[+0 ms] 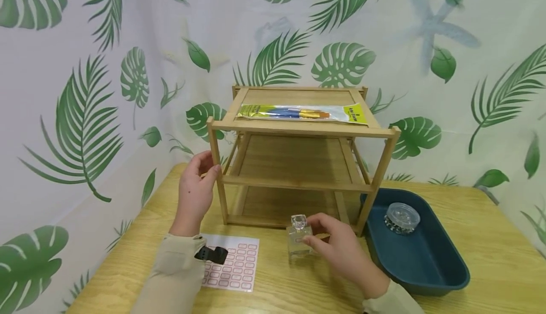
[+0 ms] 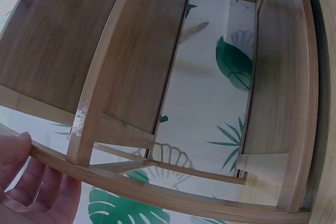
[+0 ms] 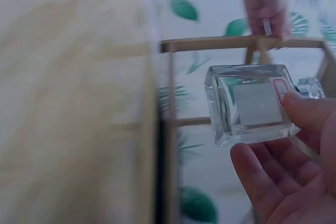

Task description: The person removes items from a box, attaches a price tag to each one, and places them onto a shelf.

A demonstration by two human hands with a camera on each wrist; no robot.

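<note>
Tray [image 1: 420, 259] holds tub [image 1: 402, 217]; right grip [image 1: 337, 239] pinches a glass bottle [image 1: 295, 242], left grip [image 1: 197, 188] the rack [image 1: 294, 184].

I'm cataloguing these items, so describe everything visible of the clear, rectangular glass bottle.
The clear, rectangular, glass-looking bottle has thick edges, a faceted transparent cap and a small red-bordered sticker. It is upright before the light-brown wooden rack, held by the bare right hand; its base contact is unclear.

Clear rectangular glass bottle [image 3: 254, 106] with red-outlined label [image 3: 280, 91], honey-brown three-tier wooden rack [image 1: 294, 160], yellow-green printed plastic packet [image 1: 354, 114] of blue-handled brushes [image 1: 283, 114], dark teal plastic tray [image 1: 426, 262], white paper sheet [image 1: 239, 269] gridded with red-outlined rectangles, white cloth backdrop [image 1: 294, 17] patterned with green leaves, yellow wood-grained table [image 1: 277, 281]
</note>
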